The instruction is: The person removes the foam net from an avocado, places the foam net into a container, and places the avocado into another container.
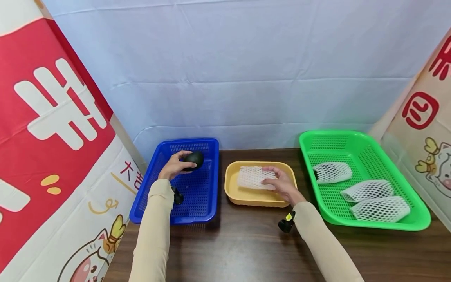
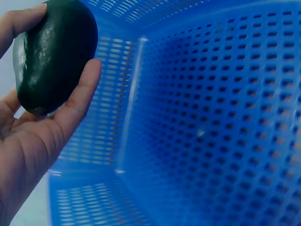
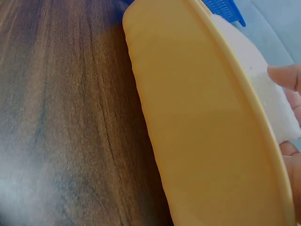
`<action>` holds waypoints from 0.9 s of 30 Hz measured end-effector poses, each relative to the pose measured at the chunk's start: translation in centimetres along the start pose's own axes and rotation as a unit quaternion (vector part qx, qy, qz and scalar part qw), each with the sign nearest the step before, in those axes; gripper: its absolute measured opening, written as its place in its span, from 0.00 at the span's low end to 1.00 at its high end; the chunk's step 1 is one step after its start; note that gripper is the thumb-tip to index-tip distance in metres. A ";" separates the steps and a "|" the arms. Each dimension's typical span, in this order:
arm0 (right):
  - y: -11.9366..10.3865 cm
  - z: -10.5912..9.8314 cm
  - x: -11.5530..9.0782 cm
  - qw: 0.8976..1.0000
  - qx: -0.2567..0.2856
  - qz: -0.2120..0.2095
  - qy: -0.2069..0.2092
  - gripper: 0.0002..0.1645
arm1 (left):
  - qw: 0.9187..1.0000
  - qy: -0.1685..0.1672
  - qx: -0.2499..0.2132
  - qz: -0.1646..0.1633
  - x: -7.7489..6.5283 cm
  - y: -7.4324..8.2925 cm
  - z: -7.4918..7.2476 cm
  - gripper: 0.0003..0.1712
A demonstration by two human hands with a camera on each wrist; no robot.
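Observation:
In the head view my left hand [image 1: 172, 165] is over the blue basket [image 1: 215, 188]. Its thumb and fingers grip a dark green avocado [image 2: 56, 52], smooth and glossy, tapering toward its lower end in the left wrist view. My right hand [image 1: 282, 184] reaches over the right side of a yellow tray [image 1: 230, 194]. Between its thumb and fingers it pinches the right end of a white foam net sleeve [image 1: 251, 178], which lies flattened over the tray. In the right wrist view the tray wall hides the sleeve's lower part.
A green basket [image 1: 318, 199] stands at the right with white foam net sleeves [image 1: 380, 209] in it; a dark end shows in the leftmost one. The brown wooden table [image 1: 243, 243] runs along the front. A pale cloth [image 1: 225, 102] hangs behind, with printed cloths at both sides.

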State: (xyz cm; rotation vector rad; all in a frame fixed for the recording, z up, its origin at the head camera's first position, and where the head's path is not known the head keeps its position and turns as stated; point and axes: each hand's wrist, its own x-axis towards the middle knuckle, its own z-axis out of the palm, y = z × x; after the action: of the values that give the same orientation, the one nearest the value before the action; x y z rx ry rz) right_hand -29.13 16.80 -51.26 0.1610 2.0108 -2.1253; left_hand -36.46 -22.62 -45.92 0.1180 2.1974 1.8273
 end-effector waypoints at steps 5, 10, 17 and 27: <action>0.3 0.3 0.6 0.998 -0.056 0.004 0.001 0.30 | 1.000 0.001 0.014 -0.015 0.6 -1.6 0.1 0.38; 0.8 0.5 0.9 0.992 -0.123 -0.018 0.000 0.28 | 0.998 -0.002 0.059 -0.038 0.6 -3.0 0.6 0.39; 1.2 0.8 0.9 0.986 -0.164 -0.023 -0.004 0.27 | 0.994 0.014 0.105 -0.029 1.2 -4.3 1.5 0.39; 1.1 1.2 0.7 0.971 -0.232 -0.056 0.012 0.30 | 0.992 0.011 0.120 -0.032 1.0 -5.1 2.1 0.39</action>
State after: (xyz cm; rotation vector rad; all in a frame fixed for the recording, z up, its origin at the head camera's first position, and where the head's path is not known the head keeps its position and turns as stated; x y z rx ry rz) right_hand -29.49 15.52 -52.45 -0.0022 2.5158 -1.6501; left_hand -36.32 -21.42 -51.33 0.0749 2.3998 1.5325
